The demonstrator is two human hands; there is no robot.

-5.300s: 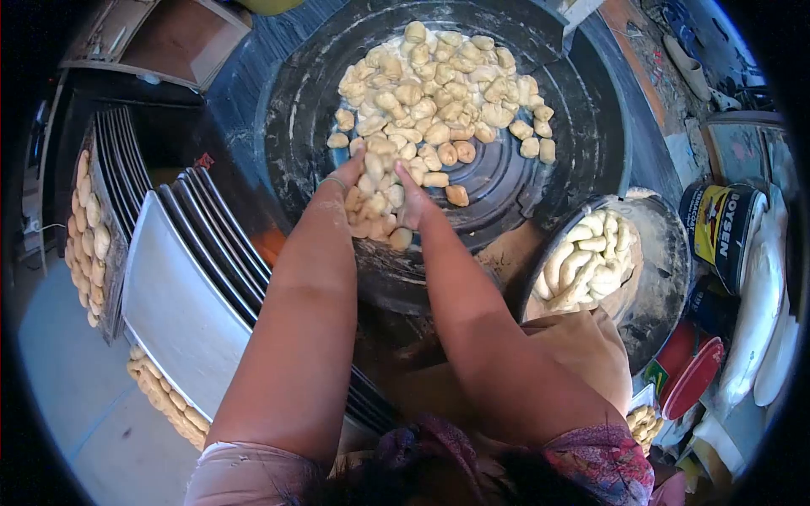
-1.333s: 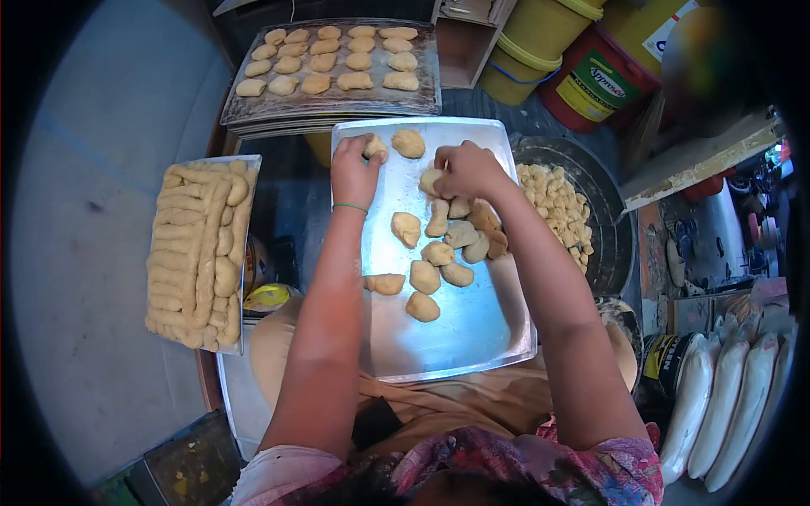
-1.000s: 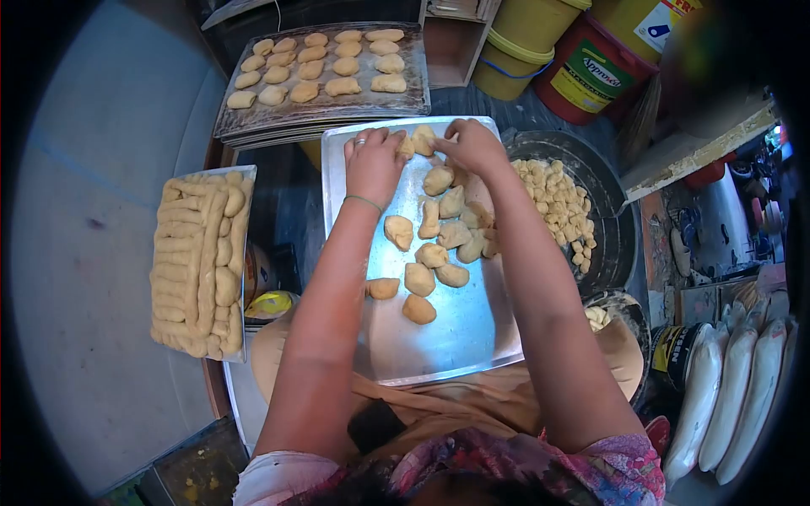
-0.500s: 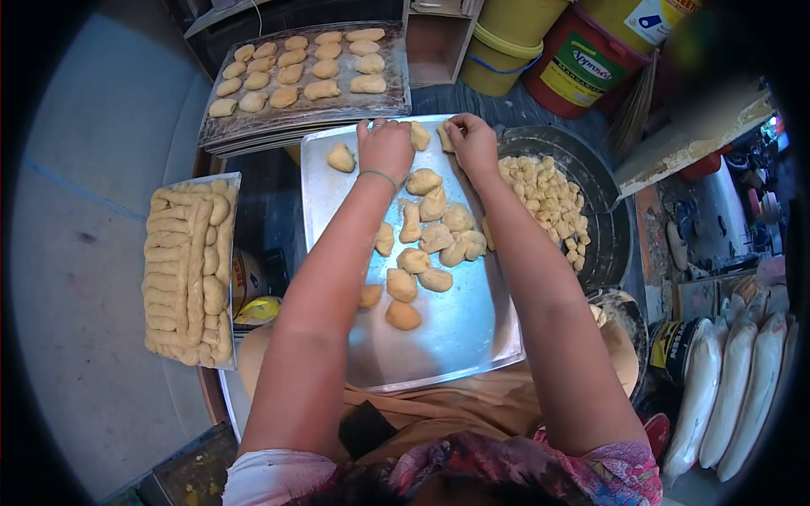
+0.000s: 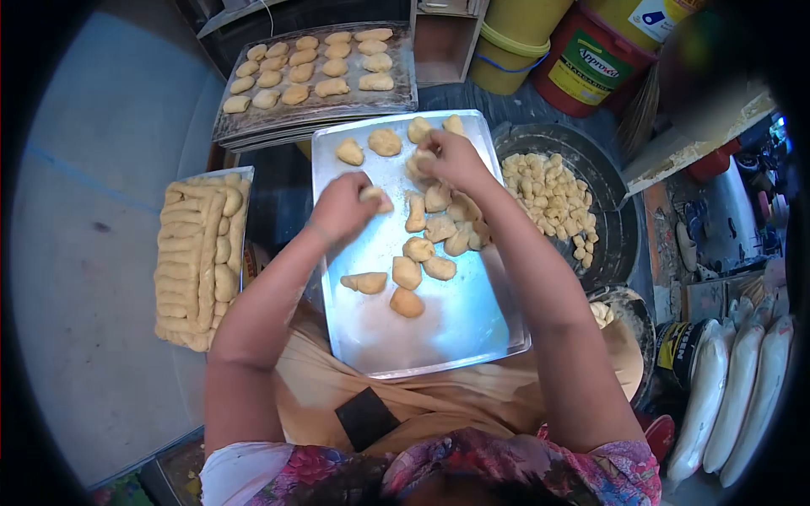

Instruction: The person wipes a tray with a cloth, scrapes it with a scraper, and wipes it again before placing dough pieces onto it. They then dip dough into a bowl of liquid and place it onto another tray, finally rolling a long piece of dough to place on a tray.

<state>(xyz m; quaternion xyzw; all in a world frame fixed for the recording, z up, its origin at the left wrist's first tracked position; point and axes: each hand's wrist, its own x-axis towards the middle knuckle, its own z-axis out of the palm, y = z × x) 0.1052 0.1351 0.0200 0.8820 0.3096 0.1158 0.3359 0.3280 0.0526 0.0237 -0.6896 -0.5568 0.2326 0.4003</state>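
A metal tray (image 5: 456, 337) lies across my lap with pale dough pieces on it. My left hand (image 5: 343, 205) is closed on a small dough piece (image 5: 376, 199) over the tray's left side. My right hand (image 5: 456, 160) pinches another dough piece (image 5: 417, 165) near the far end; my fingers partly cover it. Several dough pieces, one of them a rounded piece (image 5: 385, 142), stand spaced along the far edge. More lumps cluster mid-tray, including a dough ball (image 5: 407, 303) at the near end and a longer piece (image 5: 364, 282) to its left.
A round black pan (image 5: 620, 240) of small dough bits sits right of the tray. Beyond it, a dark baking sheet (image 5: 321, 105) carries rows of shaped dough. At left is a tray of braided dough (image 5: 190, 266). Buckets (image 5: 582, 63) stand at the back; filled plastic bags (image 5: 747, 396) lie at right.
My left hand has drawn back from the far edge, leaving a dough piece there, and now holds another. My right hand has let go of a corner piece and moved left and nearer, gripping another.
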